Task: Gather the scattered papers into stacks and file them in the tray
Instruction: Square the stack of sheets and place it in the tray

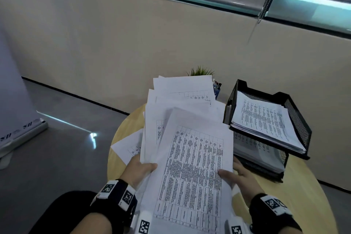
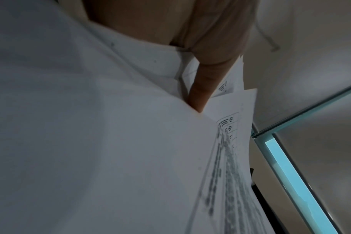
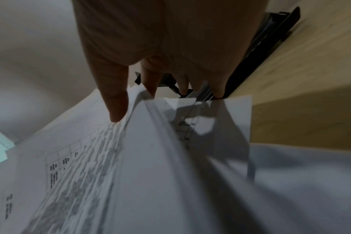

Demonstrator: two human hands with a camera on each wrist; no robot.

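A loose, uneven bundle of printed papers is lifted above the round wooden table, fanned out toward the wall. My left hand grips its left edge, thumb on top; in the left wrist view a finger lies between sheets. My right hand holds the right edge, thumb pressed on the top printed sheet, the other fingers underneath. The black mesh two-tier tray stands to the right with paper stacks in both tiers. One sheet lies on the table beneath the bundle.
A small green plant and a pen holder stand behind the papers by the wall. Grey floor lies left of the table, with a white device on it. The tray's dark edge shows beyond my right fingers.
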